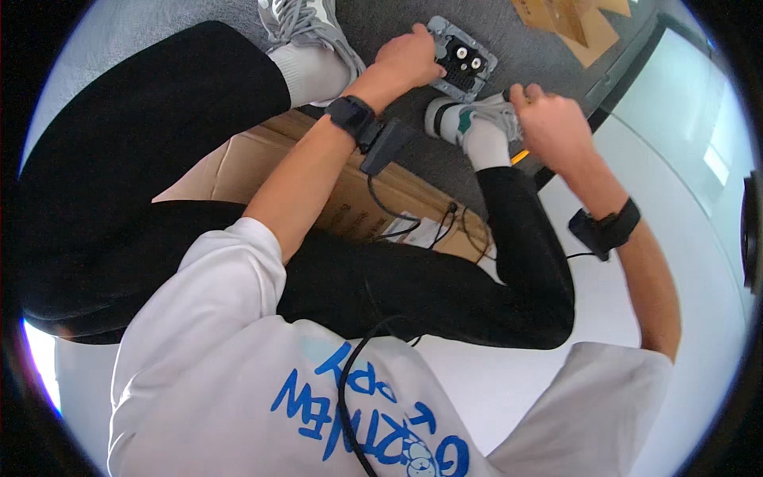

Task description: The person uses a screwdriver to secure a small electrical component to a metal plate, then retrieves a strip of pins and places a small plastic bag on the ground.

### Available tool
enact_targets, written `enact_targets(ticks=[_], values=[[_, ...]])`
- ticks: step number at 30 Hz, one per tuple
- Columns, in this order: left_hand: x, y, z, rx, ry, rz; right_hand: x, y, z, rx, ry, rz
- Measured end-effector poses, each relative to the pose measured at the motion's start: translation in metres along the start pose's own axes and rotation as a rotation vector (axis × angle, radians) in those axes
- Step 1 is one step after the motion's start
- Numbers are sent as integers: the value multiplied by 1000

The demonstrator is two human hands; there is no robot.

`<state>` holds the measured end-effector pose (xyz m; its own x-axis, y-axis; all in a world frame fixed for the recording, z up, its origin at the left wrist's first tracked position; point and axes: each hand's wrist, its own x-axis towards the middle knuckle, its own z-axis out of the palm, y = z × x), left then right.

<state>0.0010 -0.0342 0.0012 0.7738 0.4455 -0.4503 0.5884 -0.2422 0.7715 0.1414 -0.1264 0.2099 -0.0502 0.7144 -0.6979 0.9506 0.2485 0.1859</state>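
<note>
A flat, rectangular device (486, 67) with a grey frame lies on the carpet near the top middle. Its dark inside carries two round, pale fittings. My left hand (408, 60) grips the left edge of this device, thumb low and fingers at the upper corner. To the right of the device and apart from it, my right hand (554, 127) is closed, fingers curled. What it holds, if anything, is hidden. A thin yellow-orange object (520, 157) shows just below that hand; whether the two touch I cannot tell.
My shoes (449, 119) flank the device. Behind my legs lies a long cardboard box (350, 208) with loose black cables. Cardboard pieces (592, 48) lie at the upper right, near a white, glossy panel (664, 119). Cables run from both wrist straps.
</note>
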Motion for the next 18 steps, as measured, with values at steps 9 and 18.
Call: enact_targets(ticks=[9, 18], values=[[-1, 5, -12, -48, -40, 23, -17, -1, 21, -23, 99, 35], [-3, 20, -13, 71, 16, 48, -15, 3, 25, -35, -22, 123]])
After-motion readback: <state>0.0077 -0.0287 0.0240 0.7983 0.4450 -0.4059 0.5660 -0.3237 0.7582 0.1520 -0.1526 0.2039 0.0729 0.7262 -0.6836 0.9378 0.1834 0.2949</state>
